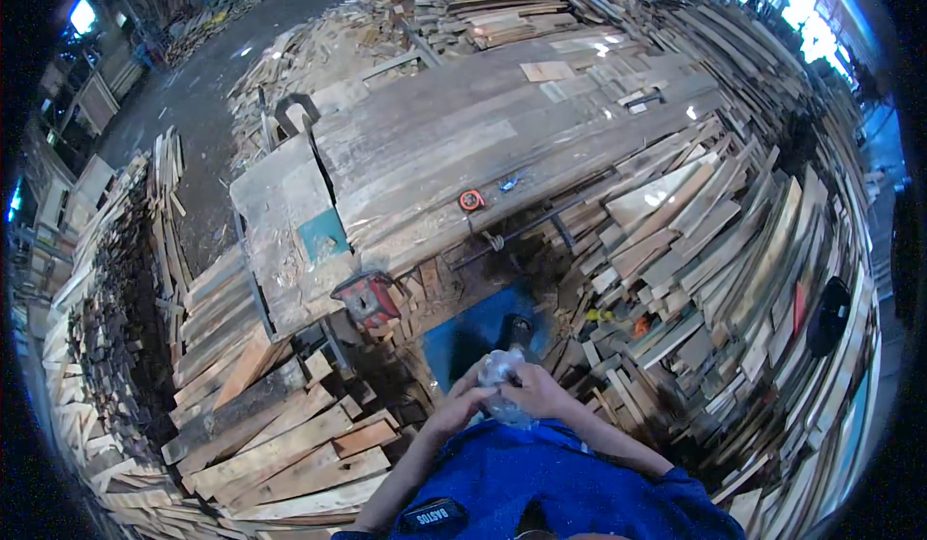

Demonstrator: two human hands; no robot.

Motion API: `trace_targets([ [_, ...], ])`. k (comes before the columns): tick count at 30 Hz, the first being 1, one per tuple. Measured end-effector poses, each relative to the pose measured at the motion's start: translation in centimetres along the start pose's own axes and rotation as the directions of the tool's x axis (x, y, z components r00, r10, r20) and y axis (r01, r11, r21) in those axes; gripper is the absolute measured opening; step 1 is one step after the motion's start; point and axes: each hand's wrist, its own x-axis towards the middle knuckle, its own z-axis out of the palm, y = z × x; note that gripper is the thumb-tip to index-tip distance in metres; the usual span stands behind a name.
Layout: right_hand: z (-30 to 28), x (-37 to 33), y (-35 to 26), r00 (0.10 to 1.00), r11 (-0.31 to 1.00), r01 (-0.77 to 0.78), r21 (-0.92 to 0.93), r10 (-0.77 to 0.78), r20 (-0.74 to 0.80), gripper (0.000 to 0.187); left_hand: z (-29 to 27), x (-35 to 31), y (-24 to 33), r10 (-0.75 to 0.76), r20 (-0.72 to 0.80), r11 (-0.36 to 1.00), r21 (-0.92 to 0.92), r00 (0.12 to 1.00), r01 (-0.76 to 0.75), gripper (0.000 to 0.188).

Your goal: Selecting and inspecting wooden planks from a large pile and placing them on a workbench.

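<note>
Close in front of my body, both hands hold a clear, crumpled piece of plastic [499, 368]; whether it is a bag or a soft bottle is hard to make out. My left hand [462, 403] is closed on its left side, and my right hand [541, 392] is closed on the right, fingers meeting near its upper part. Part of the plastic hangs below my fingers, against my blue shirt [550, 477]. Beyond my hands, a dark shoe [517, 331] shows over a blue patch on the floor [454, 342].
A long wooden workbench [415, 168] stands ahead, with an orange-and-black tape measure [470, 200] and a small blue item [509, 184] near its front edge. A red box-like thing [369, 299] sits at its near corner. Timber offcuts [676, 250] pile up on the right; boards [290, 443] lie left.
</note>
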Motion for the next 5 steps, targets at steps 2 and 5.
trace_targets([
  [2,-0.6,1.1,0.2,0.997,0.97,-0.048,0.237,0.033,0.068,0.026,0.5,0.4,1.0,0.026,0.058,0.999,0.021,0.998,-0.027,0.084],
  [5,-1.2,2.2,2.1,0.994,0.95,-0.064,0.304,0.034,0.105,0.035,0.0,1.6,1.2,0.022,0.023,0.883,0.469,0.999,-0.031,0.098],
])
